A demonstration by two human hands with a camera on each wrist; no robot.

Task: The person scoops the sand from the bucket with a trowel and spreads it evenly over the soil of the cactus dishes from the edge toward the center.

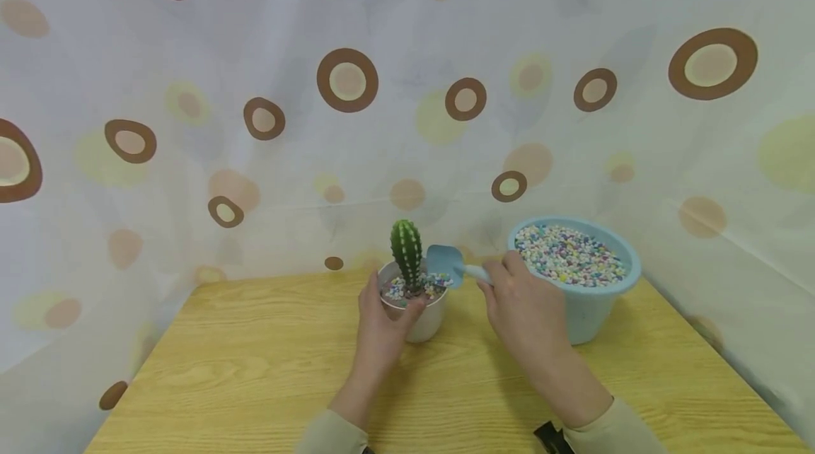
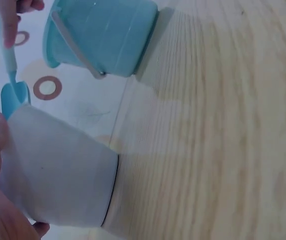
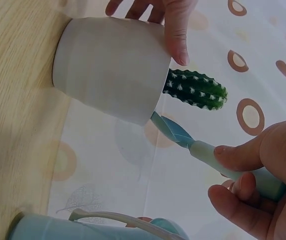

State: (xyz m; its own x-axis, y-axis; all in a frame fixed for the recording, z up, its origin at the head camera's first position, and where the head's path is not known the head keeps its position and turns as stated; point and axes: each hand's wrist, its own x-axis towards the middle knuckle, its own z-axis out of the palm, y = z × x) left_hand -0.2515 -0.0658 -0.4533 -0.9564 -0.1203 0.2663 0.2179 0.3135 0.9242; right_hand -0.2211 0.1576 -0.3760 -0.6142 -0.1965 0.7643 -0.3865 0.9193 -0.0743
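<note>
Now the left hand (image 1: 382,319) wrapped the white cactus pot (image 1: 423,319) on the wooden table (image 1: 255,369), while the right hand (image 1: 525,305) pinched the small blue trowel (image 1: 446,261) over its rim; light, stiff plastic, I'd judge, best held by the handle, clear of the spines.

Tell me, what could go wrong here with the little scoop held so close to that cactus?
The right hand holds the scoop right beside the cactus, so a slip might bump its spines or knock it askew. Pebbles already reach the white pot's rim, so more could spill onto the table. The left hand's thumb sits on that rim, near the spines, and might get pricked.
</note>
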